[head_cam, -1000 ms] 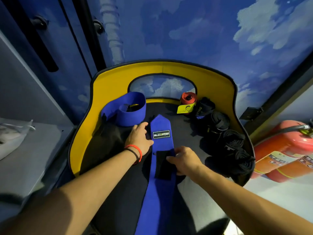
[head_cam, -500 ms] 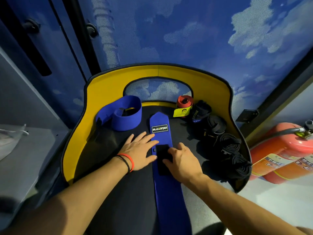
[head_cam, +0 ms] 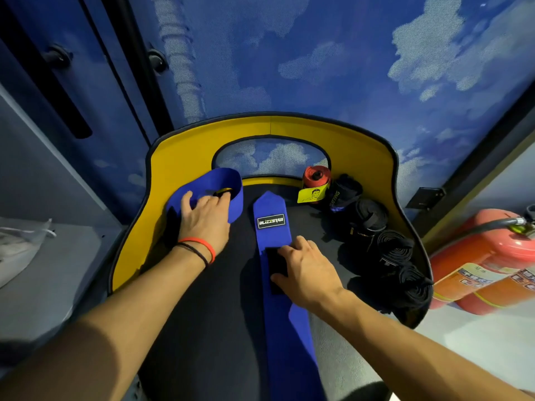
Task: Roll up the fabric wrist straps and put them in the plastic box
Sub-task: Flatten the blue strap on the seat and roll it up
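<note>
Our right hand (head_cam: 307, 273) is lying flat with the fingers nearly straight, gripping nothing. It is pressing down on the black fastening patch (head_cam: 276, 273) of the long blue strap (head_cam: 272, 224), probably to pin it flat so that a roll can start cleanly. This strap is running from the centre of the frame down to the bottom edge, label up.

Our left hand (head_cam: 202, 218) is reaching to the upper left, with its fingers spread over the near wall of the looped blue strap (head_cam: 231, 189). Whether it is pinching the fabric we cannot tell. Both straps are resting on the black pad with the yellow rim (head_cam: 185, 149). At the right edge, finished black rolls (head_cam: 393, 247) and a red roll (head_cam: 315, 176) are sitting together — likely parked there for boxing. We are not seeing the plastic box anywhere.
</note>
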`<state>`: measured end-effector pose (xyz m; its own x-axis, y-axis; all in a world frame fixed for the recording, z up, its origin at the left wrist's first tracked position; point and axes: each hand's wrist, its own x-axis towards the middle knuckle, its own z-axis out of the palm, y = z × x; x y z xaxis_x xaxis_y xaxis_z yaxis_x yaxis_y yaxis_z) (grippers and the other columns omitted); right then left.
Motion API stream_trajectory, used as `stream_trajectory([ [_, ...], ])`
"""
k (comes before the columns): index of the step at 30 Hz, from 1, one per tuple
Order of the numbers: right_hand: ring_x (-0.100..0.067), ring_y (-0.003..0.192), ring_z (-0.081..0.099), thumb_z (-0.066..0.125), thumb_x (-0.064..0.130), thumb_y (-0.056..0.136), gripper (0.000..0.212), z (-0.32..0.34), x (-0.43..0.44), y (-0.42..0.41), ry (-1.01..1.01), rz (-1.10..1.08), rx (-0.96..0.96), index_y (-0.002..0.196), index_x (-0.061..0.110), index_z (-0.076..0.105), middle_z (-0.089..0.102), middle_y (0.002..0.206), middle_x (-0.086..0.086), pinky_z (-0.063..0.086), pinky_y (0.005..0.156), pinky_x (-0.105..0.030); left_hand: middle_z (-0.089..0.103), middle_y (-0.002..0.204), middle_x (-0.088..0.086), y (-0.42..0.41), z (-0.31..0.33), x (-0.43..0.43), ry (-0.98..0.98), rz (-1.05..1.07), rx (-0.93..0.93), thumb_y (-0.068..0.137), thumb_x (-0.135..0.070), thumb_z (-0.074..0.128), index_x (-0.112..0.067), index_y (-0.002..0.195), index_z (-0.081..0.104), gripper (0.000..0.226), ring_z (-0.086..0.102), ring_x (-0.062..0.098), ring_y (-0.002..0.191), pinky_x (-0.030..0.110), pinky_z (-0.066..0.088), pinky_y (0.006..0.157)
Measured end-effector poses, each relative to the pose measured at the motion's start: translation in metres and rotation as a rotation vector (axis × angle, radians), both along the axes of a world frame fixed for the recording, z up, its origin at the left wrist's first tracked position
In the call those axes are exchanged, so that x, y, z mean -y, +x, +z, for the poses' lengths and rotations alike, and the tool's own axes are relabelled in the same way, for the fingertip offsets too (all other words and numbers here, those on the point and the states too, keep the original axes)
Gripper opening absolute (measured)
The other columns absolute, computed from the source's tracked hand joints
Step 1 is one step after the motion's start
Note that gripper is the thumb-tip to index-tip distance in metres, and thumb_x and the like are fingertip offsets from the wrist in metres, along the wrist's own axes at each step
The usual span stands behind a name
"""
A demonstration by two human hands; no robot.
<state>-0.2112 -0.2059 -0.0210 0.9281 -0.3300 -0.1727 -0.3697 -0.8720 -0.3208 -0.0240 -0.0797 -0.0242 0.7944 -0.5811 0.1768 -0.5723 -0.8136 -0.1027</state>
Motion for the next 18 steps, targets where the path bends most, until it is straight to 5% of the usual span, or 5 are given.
stream_trajectory([
  [3,-0.024,0.122,0.047,0.064,0.043,0.095,0.05,0.004,-0.001,0.001,0.035,0.004,0.025,0.14,0.022,0.054,0.048,0.13,-0.003,0.049,0.098,-0.038,0.071,0.11,-0.003,0.007,0.007,-0.012,0.01,0.023,-0.071,0.095,-0.026,0.063,-0.026,0.126,0.061,0.031,0.064,0.02,0.107,0.046,0.026,0.117],
  [6,-0.024,0.118,0.052,0.066,0.042,0.093,0.044,0.007,-0.003,0.006,0.113,-0.014,0.069,0.131,0.021,0.06,0.054,0.125,-0.003,0.052,0.093,-0.039,0.071,0.112,0.002,0.002,0.02,-0.024,-0.138,0.063,-0.296,0.095,-0.025,0.066,-0.023,0.122,0.068,0.026,0.066,0.023,0.101,0.04,0.053,0.094],
  [10,-0.025,0.104,0.062,0.069,0.044,0.092,0.039,0.014,-0.012,0.016,0.28,-0.081,0.088,0.117,0.015,0.066,0.065,0.112,-0.004,0.054,0.088,-0.04,0.072,0.103,0.004,-0.004,0.037,-0.048,-0.366,0.108,-0.597,0.091,-0.016,0.072,-0.013,0.113,0.071,0.023,0.065,0.021,0.097,0.031,0.05,0.084],
  [14,-0.027,0.095,0.069,0.069,0.051,0.09,0.045,0.012,-0.025,0.018,0.756,-0.285,0.022,0.106,0.009,0.07,0.073,0.105,-0.013,0.056,0.089,-0.045,0.076,0.101,0.01,-0.02,0.046,-0.073,-0.674,0.31,-1.182,0.095,-0.007,0.066,-0.004,0.101,0.067,0.007,0.071,0.029,0.101,0.045,0.059,0.086],
  [18,-0.015,0.099,0.069,0.079,0.037,0.087,0.029,0.006,-0.047,0.011,1.16,-0.321,-0.039,0.107,0.017,0.07,0.075,0.107,-0.002,0.057,0.091,-0.033,0.075,0.11,0.009,-0.039,0.047,-0.081,-0.881,0.374,-1.46,0.1,-0.006,0.056,-0.01,0.114,0.065,0.017,0.072,0.025,0.1,0.041,0.061,0.073],
])
